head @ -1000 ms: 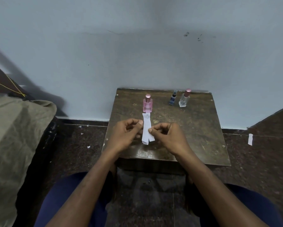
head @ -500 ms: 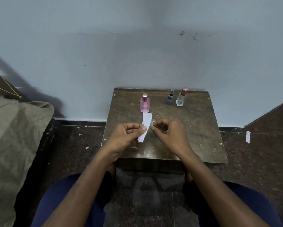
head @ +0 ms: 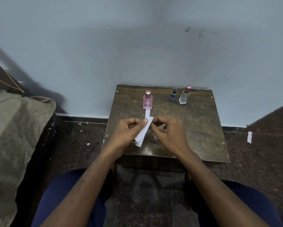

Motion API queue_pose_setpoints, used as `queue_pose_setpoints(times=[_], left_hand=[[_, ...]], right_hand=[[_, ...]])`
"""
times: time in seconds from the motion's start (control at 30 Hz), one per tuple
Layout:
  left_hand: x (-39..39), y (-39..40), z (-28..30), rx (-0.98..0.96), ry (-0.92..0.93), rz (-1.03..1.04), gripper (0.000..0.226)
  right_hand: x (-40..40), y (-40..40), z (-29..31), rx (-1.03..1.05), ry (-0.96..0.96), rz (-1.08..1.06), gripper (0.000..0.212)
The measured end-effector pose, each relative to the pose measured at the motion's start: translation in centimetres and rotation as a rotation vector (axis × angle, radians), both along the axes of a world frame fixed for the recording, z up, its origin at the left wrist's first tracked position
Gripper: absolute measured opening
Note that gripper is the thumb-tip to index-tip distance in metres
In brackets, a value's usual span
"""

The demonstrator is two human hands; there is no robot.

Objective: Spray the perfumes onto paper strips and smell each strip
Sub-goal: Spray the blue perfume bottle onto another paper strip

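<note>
Paper strips (head: 141,135): the small bundle sits over the near-middle of the wooden stool top (head: 203,128), held off the surface between both hands. One more strip (head: 147,114) lies flat on the stool just this side of the pink bottle (head: 147,102), nearly touching its base.

Change since half a second back: the bundle has tipped and fanned, lower ends now splayed toward me, and the right hand (head: 168,133) has drawn slightly away from the left hand (head: 127,133). I read this as peeling one strip off the stack, not yet spraying.

Grip: left thumb and curled fingers pinch the bundle near its top. Right thumb and forefinger are pressed together at the bundle's edge; a thin sliver seems to hang below them, but it is too blurred for me to swear it is a separated strip.

Blue bottle (head: 173,96) and clear bottle (head: 185,95) stand untouched, right of the pink one, at the stool's far edge. No strip looks sprayed so far.
</note>
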State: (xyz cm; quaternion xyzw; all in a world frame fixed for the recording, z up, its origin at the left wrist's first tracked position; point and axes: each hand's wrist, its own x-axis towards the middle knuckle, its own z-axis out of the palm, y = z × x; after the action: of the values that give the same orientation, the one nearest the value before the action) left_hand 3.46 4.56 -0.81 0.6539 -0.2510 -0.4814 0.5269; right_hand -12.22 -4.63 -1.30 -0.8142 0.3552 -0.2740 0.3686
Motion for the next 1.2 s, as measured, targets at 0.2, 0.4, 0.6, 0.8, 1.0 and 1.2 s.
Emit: queue_pose_setpoints(times=[0.2,0.4,0.6,0.8,1.0,1.2], left_hand=[[0.0,0.0,-0.1,-0.007,-0.012,-0.017,0.023],[0.0,-0.1,-0.1,-0.049,0.054,0.001,0.018],[-0.1,-0.2,0.0,-0.181,-0.005,0.016,0.008],[1.0,0.0,0.2,-0.266,-0.047,0.098,0.022],[2.8,-0.3,-1.8,-0.053,-0.237,0.134,0.010],[4.5,-0.4,-3.2,0.245,-0.819,0.006,0.016]], right_hand=[[-0.1,0.0,-0.2,-0.085,-0.019,-0.002,0.007],[0.1,0.0,-0.2,-0.152,-0.042,-0.034,0.004],[0.3,0.8,0.8,-0.311,-0.059,-0.054,0.003],[-2.1,-4.0,-0.6,0.204,0.126,-0.524,0.017],[-1.8,-3.7,-1.9,0.488,-0.059,-0.377,0.013],[-1.8,-3.5,-1.6,0.503,-0.157,-0.300,0.020]])
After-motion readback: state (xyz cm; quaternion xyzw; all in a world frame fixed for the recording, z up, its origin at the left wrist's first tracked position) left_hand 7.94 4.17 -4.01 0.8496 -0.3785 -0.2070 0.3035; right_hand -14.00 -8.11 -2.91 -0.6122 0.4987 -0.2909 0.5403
